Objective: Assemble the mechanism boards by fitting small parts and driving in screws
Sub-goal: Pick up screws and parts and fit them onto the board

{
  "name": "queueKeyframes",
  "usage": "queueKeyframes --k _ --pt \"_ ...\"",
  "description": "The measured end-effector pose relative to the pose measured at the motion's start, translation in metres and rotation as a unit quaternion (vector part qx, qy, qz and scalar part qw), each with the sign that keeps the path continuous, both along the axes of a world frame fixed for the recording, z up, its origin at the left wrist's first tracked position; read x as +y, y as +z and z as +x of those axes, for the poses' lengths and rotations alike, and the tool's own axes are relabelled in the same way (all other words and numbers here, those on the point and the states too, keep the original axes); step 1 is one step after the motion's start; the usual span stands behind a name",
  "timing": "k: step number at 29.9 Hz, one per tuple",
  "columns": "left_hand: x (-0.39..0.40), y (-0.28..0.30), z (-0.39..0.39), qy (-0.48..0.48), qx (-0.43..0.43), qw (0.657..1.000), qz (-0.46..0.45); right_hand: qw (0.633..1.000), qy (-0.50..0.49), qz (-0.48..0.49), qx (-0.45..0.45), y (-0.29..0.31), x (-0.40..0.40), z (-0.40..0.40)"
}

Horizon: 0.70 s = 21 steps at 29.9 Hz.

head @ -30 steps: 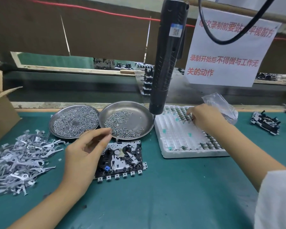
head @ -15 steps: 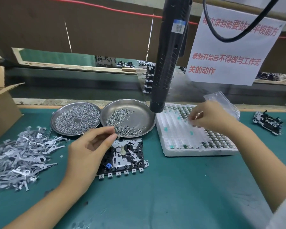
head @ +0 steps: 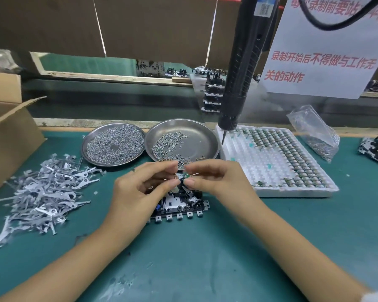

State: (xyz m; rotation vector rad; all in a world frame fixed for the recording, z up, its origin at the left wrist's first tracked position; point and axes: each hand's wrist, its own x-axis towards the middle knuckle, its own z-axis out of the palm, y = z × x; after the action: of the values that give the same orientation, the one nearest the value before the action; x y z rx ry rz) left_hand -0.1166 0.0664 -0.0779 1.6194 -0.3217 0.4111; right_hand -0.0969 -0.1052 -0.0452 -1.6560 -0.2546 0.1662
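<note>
A black and silver mechanism board (head: 179, 205) lies on the green mat in front of me, its upper half hidden by my hands. My right hand (head: 214, 179) pinches a small green part with thin metal leads (head: 187, 175) just above the board. My left hand (head: 140, 188) meets it from the left, its thumb and fingertips pinching at the same small part. Behind them stand two steel dishes of screws, the left dish (head: 113, 144) and the right dish (head: 181, 141). An electric screwdriver (head: 241, 73) hangs above the right dish's edge.
A white foam tray (head: 277, 162) of small parts sits at the right, with a plastic bag of screws (head: 314, 134) behind it. A heap of grey metal levers (head: 44, 190) lies at the left beside a cardboard box (head: 7, 131). Another board (head: 375, 151) lies at the far right.
My right hand left the foam tray and came back to the board with a small part. My left hand rose from the board to meet it.
</note>
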Motion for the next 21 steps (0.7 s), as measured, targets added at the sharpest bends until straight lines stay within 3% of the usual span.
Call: queueKeyframes --k 21 --pt "-0.0013 0.0006 -0.0022 -0.046 0.018 0.999 -0.016 1.000 0.006 0.003 -0.007 -0.0064 0.0024 -0.0017"
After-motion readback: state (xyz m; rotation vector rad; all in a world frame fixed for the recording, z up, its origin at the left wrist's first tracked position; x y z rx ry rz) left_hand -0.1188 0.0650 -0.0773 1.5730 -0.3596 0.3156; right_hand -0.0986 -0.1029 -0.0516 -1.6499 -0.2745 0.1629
